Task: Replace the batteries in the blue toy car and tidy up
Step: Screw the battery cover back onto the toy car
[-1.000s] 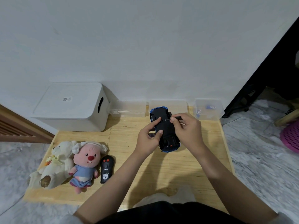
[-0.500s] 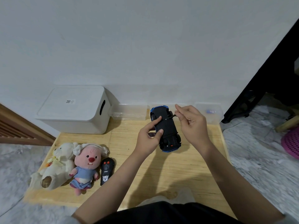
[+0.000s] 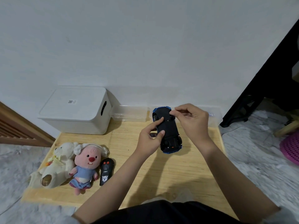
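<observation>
The blue toy car (image 3: 169,128) is upside down above the wooden board (image 3: 161,172), its black underside facing me. My left hand (image 3: 149,139) grips its left side, with the forefinger and thumb on the underside. My right hand (image 3: 192,120) is at the car's far right corner, thumb and forefinger pinched on something small that I cannot make out. A black remote control (image 3: 106,171) with red buttons lies on the board at the left.
A white lidded box (image 3: 72,110) stands at the back left. Clear plastic containers (image 3: 131,113) line the wall behind the car. A pink plush (image 3: 88,160) and a cream plush (image 3: 56,165) lie beside the remote. A pink basket (image 3: 291,147) is at the right.
My right hand has lifted off the car's underside and moved up to its far right corner, fingers still pinched. The left hand keeps its hold on the car.
</observation>
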Demonstrator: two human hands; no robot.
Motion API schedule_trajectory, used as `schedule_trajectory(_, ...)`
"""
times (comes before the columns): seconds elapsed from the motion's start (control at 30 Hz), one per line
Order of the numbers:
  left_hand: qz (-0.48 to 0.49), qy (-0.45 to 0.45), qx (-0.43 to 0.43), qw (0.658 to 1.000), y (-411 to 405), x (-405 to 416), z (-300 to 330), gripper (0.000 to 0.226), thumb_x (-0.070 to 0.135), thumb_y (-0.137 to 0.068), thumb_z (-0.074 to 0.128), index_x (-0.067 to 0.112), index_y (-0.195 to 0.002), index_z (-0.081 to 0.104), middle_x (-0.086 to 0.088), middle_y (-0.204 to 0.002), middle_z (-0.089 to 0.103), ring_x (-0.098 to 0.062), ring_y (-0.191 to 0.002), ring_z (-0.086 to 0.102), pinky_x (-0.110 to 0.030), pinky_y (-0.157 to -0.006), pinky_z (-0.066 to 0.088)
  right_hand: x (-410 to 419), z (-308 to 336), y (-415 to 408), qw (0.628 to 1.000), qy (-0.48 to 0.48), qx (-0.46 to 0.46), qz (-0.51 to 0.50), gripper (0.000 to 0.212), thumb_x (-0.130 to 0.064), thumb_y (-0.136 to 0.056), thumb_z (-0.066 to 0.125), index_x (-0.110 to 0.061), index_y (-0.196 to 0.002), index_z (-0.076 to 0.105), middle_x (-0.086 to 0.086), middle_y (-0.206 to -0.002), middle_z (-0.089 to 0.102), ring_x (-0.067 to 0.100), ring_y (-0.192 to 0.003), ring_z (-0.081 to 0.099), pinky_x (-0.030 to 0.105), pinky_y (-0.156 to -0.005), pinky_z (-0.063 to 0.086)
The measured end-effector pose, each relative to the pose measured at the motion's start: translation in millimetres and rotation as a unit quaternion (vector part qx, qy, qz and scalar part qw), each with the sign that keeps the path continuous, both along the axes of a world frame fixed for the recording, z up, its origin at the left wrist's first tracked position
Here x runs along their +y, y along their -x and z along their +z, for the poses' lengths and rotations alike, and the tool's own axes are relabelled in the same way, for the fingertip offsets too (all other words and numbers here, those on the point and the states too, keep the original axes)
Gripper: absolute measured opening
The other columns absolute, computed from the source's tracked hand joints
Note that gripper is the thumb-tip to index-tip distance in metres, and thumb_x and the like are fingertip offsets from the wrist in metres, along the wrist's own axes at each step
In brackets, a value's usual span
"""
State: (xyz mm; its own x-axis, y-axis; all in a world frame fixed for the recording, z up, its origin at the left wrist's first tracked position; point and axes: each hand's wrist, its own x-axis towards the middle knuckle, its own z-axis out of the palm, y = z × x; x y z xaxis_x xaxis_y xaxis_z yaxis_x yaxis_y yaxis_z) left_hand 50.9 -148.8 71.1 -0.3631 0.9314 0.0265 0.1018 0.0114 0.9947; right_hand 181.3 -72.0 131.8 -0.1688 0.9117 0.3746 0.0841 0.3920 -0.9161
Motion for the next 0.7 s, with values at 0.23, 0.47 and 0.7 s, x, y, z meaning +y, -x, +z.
schedule_trajectory(0.23, 0.008, 0.001, -0.003, 1.000, -1, -2, 5, 0.051, 0.000, -0.087, 0.060, 0.041, -0.116, 0.058, 0.001, -0.117, 0.064, -0.019, -0.097, 0.061, -0.040, -0.082, 0.057, -5, 1, -3, 0.999, -0.003, -0.018, 0.029, 0.013, -0.001, -0.080, 0.071, -0.009, -0.089, 0.074, -0.003, -0.087, 0.073, 0.005, -0.083, 0.069, 0.021, -0.073, 0.056)
schedule_trajectory(0.47, 0.002, -0.005, -0.016, 1.000, -6, -5, 11, 0.049, 0.000, -0.087, 0.060, 0.039, -0.117, 0.059, 0.000, -0.112, 0.065, -0.014, -0.088, 0.063, -0.038, -0.080, 0.057, -2, 11, -2, 1.000, -0.012, -0.018, 0.023, 0.014, -0.007, -0.076, 0.076, -0.016, -0.085, 0.073, -0.001, -0.080, 0.068, 0.006, -0.075, 0.063, 0.023, -0.060, 0.055)
schedule_trajectory(0.7, 0.017, 0.003, -0.055, 0.998, -2, -2, 15, 0.047, 0.003, -0.089, 0.060, 0.041, -0.117, 0.059, -0.010, -0.114, 0.064, -0.025, -0.086, 0.064, -0.031, -0.067, 0.055, -2, 12, -3, 0.999, 0.034, 0.019, 0.006, 0.017, -0.009, -0.069, 0.082, -0.014, -0.074, 0.066, 0.001, -0.071, 0.071, 0.008, -0.070, 0.068, 0.013, -0.064, 0.049)
